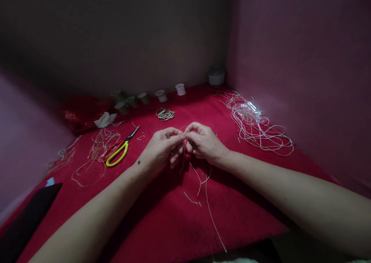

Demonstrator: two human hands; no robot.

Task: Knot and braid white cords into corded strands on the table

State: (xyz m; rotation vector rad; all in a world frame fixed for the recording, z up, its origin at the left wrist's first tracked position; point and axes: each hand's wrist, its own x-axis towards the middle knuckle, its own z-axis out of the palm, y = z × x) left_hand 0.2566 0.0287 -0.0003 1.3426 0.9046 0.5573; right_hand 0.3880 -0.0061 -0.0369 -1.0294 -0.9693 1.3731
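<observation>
My left hand (166, 145) and my right hand (204, 141) meet fingertip to fingertip over the middle of the red cloth. Both are closed in a pinch on thin cord (199, 178), whose pale green and white ends hang below the fingers onto the cloth. One long end trails toward the front edge. What lies right between the fingertips is mostly hidden. Left of my left hand lie scissors (117, 156) with one yellow and one red handle. Beyond the hands rests a small coil of green and white cord (165, 114).
Thread spools (180, 89) line the back, and a white-banded jar (216, 77) stands in the corner. Loose white cords (255, 128) heap at right, near the wall. More cords (101, 147) spread at left, by a red plastic bag (84, 112). A dark object (31, 216) lies front left.
</observation>
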